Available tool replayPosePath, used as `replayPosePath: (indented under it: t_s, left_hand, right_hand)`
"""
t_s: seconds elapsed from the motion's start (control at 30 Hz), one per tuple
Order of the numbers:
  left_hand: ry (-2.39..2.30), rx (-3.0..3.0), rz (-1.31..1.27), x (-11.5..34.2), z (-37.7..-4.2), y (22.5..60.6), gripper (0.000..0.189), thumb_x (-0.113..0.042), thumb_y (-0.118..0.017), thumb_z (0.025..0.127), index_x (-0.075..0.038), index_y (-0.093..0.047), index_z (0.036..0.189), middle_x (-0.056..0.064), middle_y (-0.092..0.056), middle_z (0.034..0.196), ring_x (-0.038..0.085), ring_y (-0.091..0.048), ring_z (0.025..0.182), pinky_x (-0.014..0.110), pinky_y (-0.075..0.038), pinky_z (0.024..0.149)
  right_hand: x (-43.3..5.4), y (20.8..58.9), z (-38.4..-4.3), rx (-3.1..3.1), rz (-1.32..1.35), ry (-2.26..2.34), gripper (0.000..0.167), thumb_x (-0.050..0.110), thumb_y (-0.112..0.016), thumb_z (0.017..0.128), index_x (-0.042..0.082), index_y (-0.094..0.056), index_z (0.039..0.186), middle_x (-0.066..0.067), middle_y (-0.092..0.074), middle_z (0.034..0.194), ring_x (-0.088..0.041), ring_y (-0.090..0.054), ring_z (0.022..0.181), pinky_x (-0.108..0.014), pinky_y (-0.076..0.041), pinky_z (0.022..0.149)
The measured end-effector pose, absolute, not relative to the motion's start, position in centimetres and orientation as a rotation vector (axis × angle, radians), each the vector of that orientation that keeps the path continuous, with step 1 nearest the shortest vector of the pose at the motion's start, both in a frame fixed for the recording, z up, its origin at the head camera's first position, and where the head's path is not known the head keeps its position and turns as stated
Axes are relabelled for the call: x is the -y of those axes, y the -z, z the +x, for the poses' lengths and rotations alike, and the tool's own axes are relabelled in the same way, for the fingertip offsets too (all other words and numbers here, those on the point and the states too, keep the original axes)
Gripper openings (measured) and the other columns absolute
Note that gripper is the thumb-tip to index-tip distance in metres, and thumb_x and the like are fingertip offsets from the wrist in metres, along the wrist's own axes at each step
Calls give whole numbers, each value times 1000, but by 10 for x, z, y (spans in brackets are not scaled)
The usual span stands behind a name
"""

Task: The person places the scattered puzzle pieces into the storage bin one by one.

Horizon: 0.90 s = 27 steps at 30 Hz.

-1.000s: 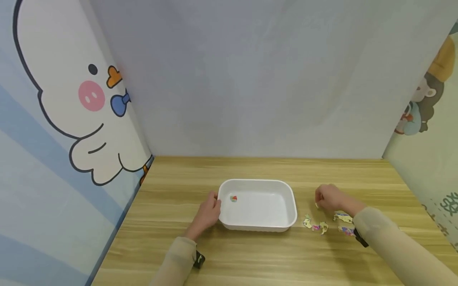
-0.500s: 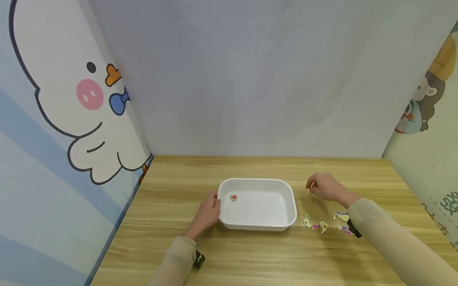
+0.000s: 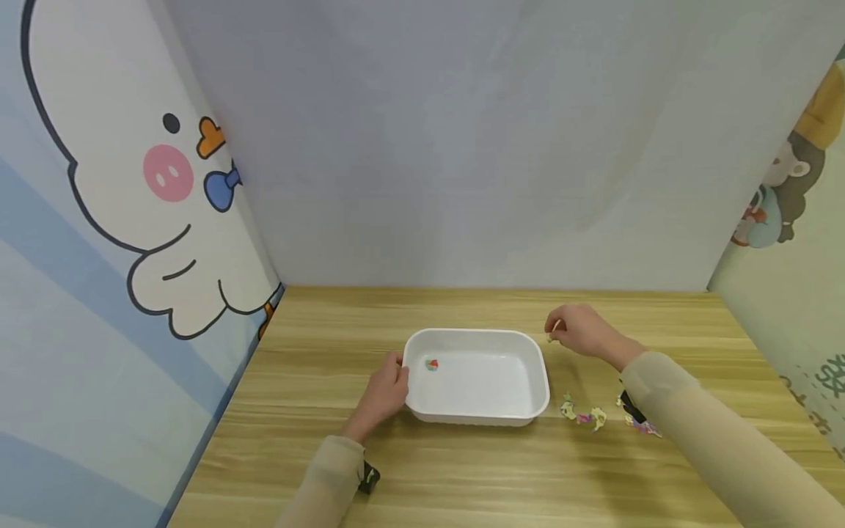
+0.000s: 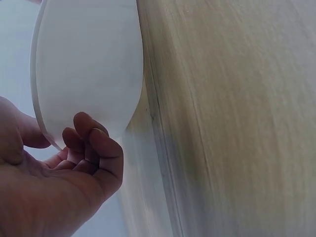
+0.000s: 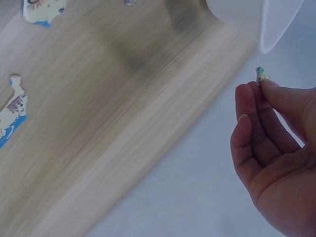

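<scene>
A white rectangular plastic tray (image 3: 475,422) stands mid-table in the head view. At its left end my left hand (image 3: 381,389) grips the rim, thumb on the inner side and curled fingers against the outer wall, as the left wrist view shows. A small red and green piece (image 3: 432,364) lies inside the tray, near its left end. Just beyond the tray's right back corner, my right hand (image 3: 581,330) pinches a small printed cut-out piece (image 5: 259,75) between thumb and fingertips, above the table.
Several irregular printed pieces (image 3: 598,419) lie on the wooden table (image 3: 462,477) right of the tray. The right forearm partly covers a colourful piece (image 3: 642,425). A grey-white wall (image 3: 462,147) rises behind the table, with cartoon-printed walls at both sides.
My right hand has moved left and toward the back, carrying the small piece up and nearer the tray. My left hand and the tray have stayed in place.
</scene>
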<state>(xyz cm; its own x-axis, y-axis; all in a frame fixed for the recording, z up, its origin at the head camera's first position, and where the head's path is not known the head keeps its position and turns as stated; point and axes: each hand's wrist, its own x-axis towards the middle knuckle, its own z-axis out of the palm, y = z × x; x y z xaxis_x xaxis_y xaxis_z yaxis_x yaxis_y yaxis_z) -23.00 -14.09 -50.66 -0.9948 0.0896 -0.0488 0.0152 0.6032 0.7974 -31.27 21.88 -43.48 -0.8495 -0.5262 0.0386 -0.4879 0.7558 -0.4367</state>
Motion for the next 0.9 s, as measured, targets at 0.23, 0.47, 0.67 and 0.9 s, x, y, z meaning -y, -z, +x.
replayPosePath:
  t_s: [0.23, 0.47, 0.67, 0.9]
  left_hand:
    - [-1382, -2715, 107, 141, -231, 505, 22, -9, -40, 100, 3, -43, 118, 15, -62, 92, 20, -56, 70, 32, -45, 58]
    - [-1389, -2686, 109, 143, -232, 506, 24, -11, -40, 101, 1, -42, 122, 15, -63, 91, 19, -56, 70, 31, -44, 58]
    - [-1409, -2663, 107, 144, -232, 506, 25, -12, -39, 101, 1, -41, 123, 14, -63, 90, 19, -55, 69, 31, -44, 58]
    - [-1423, -2651, 113, 144, -232, 507, 24, -11, -39, 101, 1, -41, 121, 15, -63, 91, 19, -56, 70, 31, -44, 59]
  right_hand:
    - [-202, 432, -316, -2856, -844, 666, 7, -3, -64, 85, 0, -70, 89, -5, -66, 82, -21, -63, 75, -35, -50, 62]
    - [-182, 427, -316, -2835, -839, 664, 9, -2, -62, 86, 0, -70, 91, -7, -66, 85, -22, -62, 77, -37, -50, 66]
    - [-163, 425, -320, -2817, -846, 641, 8, -1, -64, 87, -1, -69, 93, -6, -65, 84, -21, -61, 76, -37, -50, 67]
    - [-147, 429, -324, -2792, -862, 639, 6, 0, -65, 87, 0, -70, 92, -6, -65, 85, -20, -61, 76, -36, -50, 66]
